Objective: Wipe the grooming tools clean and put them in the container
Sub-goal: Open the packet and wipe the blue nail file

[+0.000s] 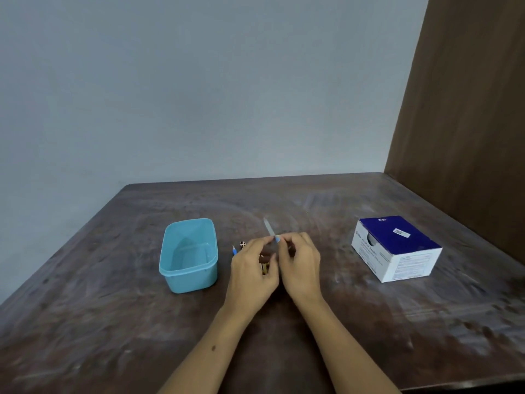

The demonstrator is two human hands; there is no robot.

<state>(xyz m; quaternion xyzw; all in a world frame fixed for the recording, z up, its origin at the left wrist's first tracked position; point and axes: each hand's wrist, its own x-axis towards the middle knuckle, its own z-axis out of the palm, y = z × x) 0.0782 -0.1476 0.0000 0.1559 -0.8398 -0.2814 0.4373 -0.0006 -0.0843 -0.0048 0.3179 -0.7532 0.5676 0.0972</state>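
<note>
1. Both hands are together near the middle of the dark brown worktop (369, 322), fingers curled in toward each other.
2. The right hand (301, 263) pinches a slim nail file (268, 227) by its light-blue handle end, with the grey blade sticking up and away from the person, tilted a bit to the left.
3. The left hand (250, 268) is curled right next to it, fingertips close to the file's handle. It looks like it's got hold of something small and dark with a yellowish bit showing under the fingers, but honestly I can't tell what that is.
4. Just left of the left hand there's a small blue-handled tool (234, 250) lying on the worktop, plus another dark tool (242, 245) beside it, mostly hidden.
5. The light-blue plastic container (170, 268) sits to the left of those tools, open-topped, nothing visible inside.
6. Well off to the right is a blue-and-white box of alcohol swabs (409, 261), near a brown wooden panel (468, 109).
</note>
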